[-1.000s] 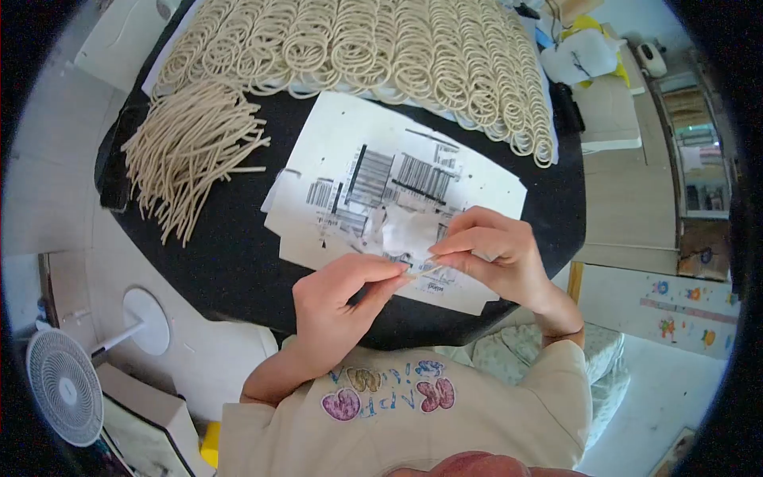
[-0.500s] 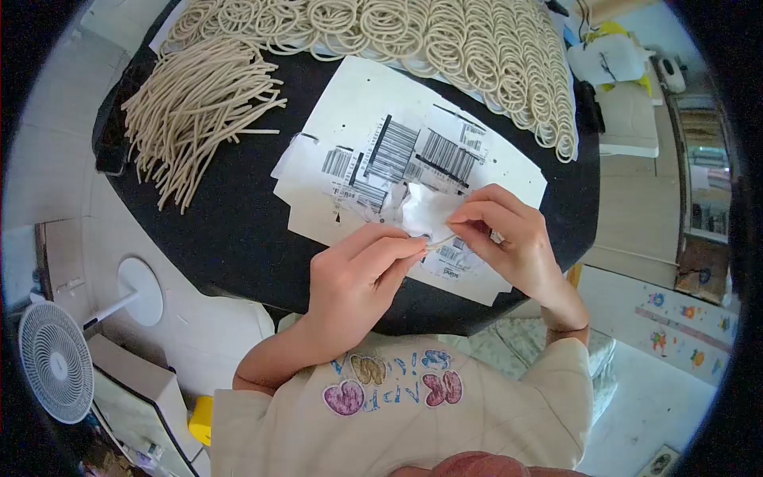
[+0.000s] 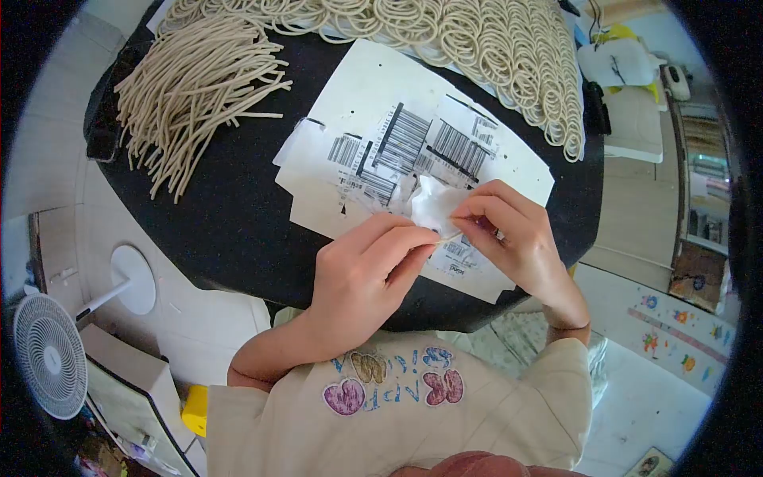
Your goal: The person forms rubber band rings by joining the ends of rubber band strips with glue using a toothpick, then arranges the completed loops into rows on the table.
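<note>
Near the middle of the view, a short beige cord (image 3: 450, 238) shows between my two hands, mostly hidden by the fingers. My left hand (image 3: 373, 266) pinches it between thumb and forefinger. Thumb and forefinger of my right hand (image 3: 513, 234) are pressed together close by, at the cord's other side. Just beyond the fingertips lies a crumpled white sheet (image 3: 431, 200), like tissue or thin paper. Under both hands is a flattened white cardboard piece (image 3: 334, 103) with barcode labels stuck on it.
On the black-covered table (image 3: 230, 230), a pile of loose beige cord lengths (image 3: 199, 87) lies at the left. Many overlapping beige cord rings (image 3: 477, 60) cover the far side. A white fan (image 3: 52, 358) stands on the floor at left.
The view has shifted slightly, so the table and its contents sit a little differently. Both hands keep their pinch, with only a slight movement of the fingers.
</note>
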{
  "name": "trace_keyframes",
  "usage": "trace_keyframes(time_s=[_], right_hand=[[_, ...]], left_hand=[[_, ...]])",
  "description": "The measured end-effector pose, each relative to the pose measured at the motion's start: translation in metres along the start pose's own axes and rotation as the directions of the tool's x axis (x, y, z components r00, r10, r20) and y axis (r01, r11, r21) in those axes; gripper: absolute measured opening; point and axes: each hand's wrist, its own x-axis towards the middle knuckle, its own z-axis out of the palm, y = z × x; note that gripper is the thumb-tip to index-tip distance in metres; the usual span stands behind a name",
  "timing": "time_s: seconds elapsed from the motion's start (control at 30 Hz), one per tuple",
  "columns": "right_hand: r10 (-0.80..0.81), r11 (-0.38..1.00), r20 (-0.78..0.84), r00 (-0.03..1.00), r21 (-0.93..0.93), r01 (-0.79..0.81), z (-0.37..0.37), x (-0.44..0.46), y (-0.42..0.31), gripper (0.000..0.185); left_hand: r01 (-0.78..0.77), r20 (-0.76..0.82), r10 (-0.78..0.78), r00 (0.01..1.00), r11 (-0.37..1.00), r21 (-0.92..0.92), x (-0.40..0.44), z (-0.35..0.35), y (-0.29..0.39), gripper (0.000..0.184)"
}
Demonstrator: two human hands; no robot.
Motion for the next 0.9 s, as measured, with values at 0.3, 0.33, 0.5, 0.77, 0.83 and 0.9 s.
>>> trace_keyframes(time_s=[0.3, 0.33, 0.5, 0.77, 0.83, 0.9], right_hand=[[-0.063, 0.996, -0.012, 0.998, -0.062, 0.062, 0.0004, 0.0045, -0.0014, 0.015], [-0.071, 0.995, -0.011, 0.997, -0.07, 0.07, 0.0003, 0.0051, -0.0015, 0.015], [-0.098, 0.99, 0.003, 0.995, -0.106, 0.097, -0.0005, 0.0065, -0.0016, 0.016], [-0.129, 0.982, -0.019, 0.991, -0.14, 0.125, 0.0011, 0.0069, -0.0018, 0.017], [-0.138, 0.981, -0.024, 0.99, -0.144, 0.133, 0.0015, 0.007, -0.0018, 0.017], [-0.147, 0.979, -0.026, 0.989, -0.147, 0.142, 0.0013, 0.007, -0.0019, 0.017]], left_hand=[[0.005, 0.021, -0.004, 1.0, 1.0, -0.021, -0.0004, -0.0012, -0.001, 0.015], [0.003, 0.025, -0.002, 1.0, 1.0, -0.025, -0.0002, -0.0017, -0.001, 0.015], [0.021, 0.031, -0.02, 0.999, 0.999, -0.042, -0.0002, -0.0025, -0.0002, 0.015], [0.037, 0.029, -0.035, 0.999, 0.997, -0.066, 0.0005, -0.0027, 0.001, 0.014], [0.032, 0.041, -0.029, 0.999, 0.997, -0.067, 0.0006, -0.0034, 0.0006, 0.013], [0.031, 0.041, -0.028, 0.999, 0.997, -0.074, 0.0005, -0.0035, 0.0006, 0.013]])
